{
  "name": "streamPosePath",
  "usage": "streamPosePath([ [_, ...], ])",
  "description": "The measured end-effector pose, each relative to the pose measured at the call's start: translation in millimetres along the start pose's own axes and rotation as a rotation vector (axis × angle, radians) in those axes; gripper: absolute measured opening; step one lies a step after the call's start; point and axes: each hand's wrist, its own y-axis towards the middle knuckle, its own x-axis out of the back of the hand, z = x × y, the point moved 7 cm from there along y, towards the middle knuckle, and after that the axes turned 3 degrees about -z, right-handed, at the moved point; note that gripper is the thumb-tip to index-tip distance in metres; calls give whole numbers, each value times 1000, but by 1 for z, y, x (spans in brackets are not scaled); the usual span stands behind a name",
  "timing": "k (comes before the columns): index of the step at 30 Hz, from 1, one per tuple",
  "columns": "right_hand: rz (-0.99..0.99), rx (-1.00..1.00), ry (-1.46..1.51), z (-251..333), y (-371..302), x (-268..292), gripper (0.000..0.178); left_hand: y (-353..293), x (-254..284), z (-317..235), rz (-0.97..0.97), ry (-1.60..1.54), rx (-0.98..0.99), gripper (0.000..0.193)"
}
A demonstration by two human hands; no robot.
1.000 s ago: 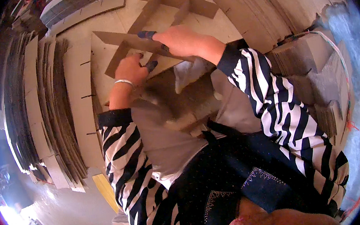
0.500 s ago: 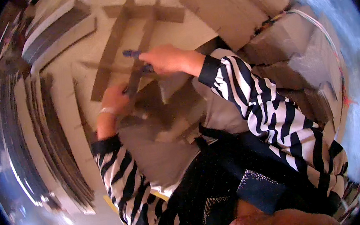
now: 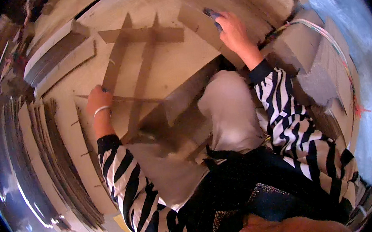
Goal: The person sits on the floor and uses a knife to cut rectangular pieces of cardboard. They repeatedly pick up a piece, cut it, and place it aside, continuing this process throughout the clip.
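Brown cardboard strips, slotted crosswise into an open divider grid (image 3: 141,37), stand on the pale work surface before me. My left hand (image 3: 99,100), with a pale band at the wrist, is closed at the grid's near left, where a thin cross strip (image 3: 134,98) meets a long strip. The fingertips there are partly hidden. My right hand (image 3: 233,32) is off the grid, over brown cardboard at the far right. Its index finger and thumb are stretched apart, with dark blue coverings at the tips; I see nothing held between them.
Stacked cardboard strips (image 3: 59,161) stand along the left, and more pieces (image 3: 59,56) lie at the far left. A brown cardboard pile (image 3: 247,5) is at the far right. Bundled wires (image 3: 322,31) hang beside a blue surface (image 3: 370,96). My knees are under the near edge.
My right hand has left the grid and moved right and away, over the cardboard pile. My left hand has shifted left and slightly farther away. The grid has moved a little toward me.
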Motion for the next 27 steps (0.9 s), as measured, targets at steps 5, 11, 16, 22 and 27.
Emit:
streamPosePath([
  [5, 154, 181, 614, 134, 42, -12, 31, 1, -15, 10, 19, -159, 12, 25],
  [11, 500, 227, 512, 194, 58, -82, 37, 0, -26, 20, 26, -145, 22, 25],
  [16, 353, 295, 483, 162, 54, -80, 40, 3, -30, 21, -72, -231, -67, 20],
  [22, 464, 519, 357, 198, 14, -100, 37, 11, -35, 10, -100, -210, -124, 22],
  [27, 535, 384, 275, 191, 13, -113, 30, 11, -28, -2, -41, -214, -110, 28],
])
